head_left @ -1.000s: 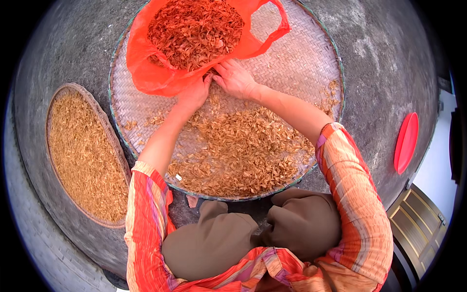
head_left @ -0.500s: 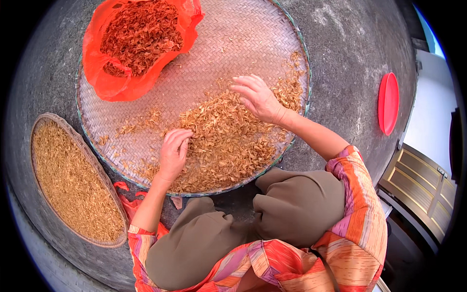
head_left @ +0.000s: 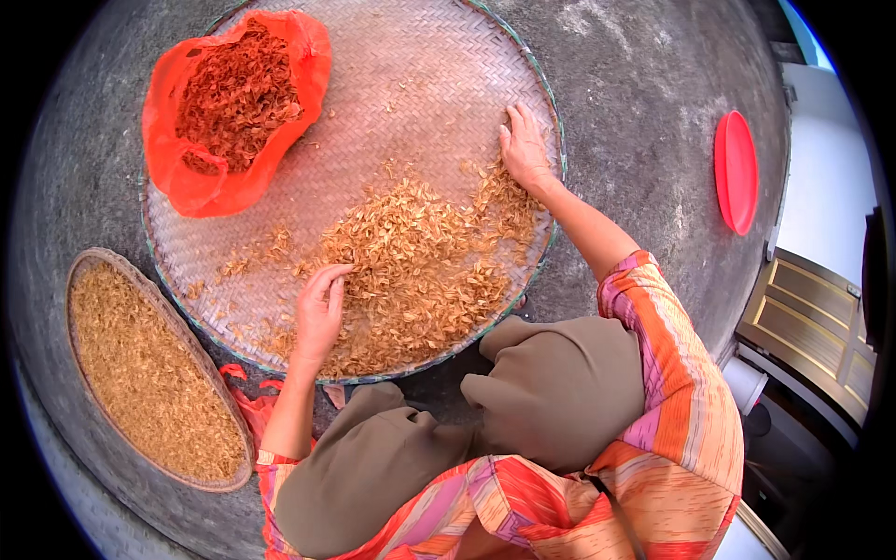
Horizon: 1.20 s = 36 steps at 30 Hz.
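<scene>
A large round woven bamboo tray (head_left: 392,56) carries a loose heap of dried golden-brown flakes (head_left: 401,243), perhaps dried petals or peel; I cannot tell which. Over the heap's left edge is my left hand (head_left: 319,313), open, its fingers reaching right and the thumb held apart. My right hand (head_left: 527,154) lies open by the tray's right rim, fingers pointing away from me and touching the weave, the palm beside the far right end of the flakes. An open red plastic bag (head_left: 201,191), filled with similar flakes, sits on the tray's far left.
On the concrete floor (head_left: 635,140) at the left is a smaller oval-looking woven tray (head_left: 149,373) covered in finer golden pieces. Another red plastic bag (head_left: 257,411) lies beside it, near my left forearm. A red shallow basin (head_left: 736,173) rests at the right, near a wooden door (head_left: 812,317).
My right hand has moved right and away from me, from above the heap to the tray's rim. My left hand has shifted only slightly. The whole view has shifted a little.
</scene>
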{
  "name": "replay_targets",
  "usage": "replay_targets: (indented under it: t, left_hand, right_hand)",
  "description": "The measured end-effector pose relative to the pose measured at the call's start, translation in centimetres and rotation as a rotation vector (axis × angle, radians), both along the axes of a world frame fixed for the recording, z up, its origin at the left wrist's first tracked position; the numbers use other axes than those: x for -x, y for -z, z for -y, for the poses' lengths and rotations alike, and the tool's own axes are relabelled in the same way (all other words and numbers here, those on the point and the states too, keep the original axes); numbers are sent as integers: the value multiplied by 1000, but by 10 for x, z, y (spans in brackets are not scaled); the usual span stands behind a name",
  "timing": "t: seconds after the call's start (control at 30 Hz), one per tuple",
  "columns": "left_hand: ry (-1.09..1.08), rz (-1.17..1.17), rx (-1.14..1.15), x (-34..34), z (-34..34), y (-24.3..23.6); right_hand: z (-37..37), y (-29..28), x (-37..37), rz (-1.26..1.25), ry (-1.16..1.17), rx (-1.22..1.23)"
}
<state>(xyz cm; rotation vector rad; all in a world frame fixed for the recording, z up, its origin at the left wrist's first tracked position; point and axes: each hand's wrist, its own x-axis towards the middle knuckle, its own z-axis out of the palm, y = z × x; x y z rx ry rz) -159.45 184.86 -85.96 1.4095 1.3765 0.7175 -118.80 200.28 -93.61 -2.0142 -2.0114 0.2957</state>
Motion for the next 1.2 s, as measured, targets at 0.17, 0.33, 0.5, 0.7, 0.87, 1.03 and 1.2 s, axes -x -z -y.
replay_targets:
  t: [0.17, 0.33, 0.5, 0.7, 0.87, 1.03, 1.2]
  left_hand:
    - [-30, 73, 74, 7, 4, 13]
    - [-34, 27, 31, 8, -2, 5]
    - [-26, -19, 20, 17, -2, -4]
    - [-13, 17, 12, 12, 7, 2]
    - [-39, 29, 56, 10, 7, -2]
    - [-41, 66, 72, 5, 0, -3]
    - [-37, 35, 14, 16, 5, 8]
  right_hand:
    - [116, -49, 71, -198, -428, 352]
    - [122, -96, 87, -219, -406, 193]
    - [63, -39, 13, 62, 36, 15]
    - [90, -24, 10, 170, 137, 109]
    - [155, -50, 88, -296, -279, 248]
    - [152, -93, 104, -335, -379, 235]
    - [132, -64, 50, 25, 105, 117]
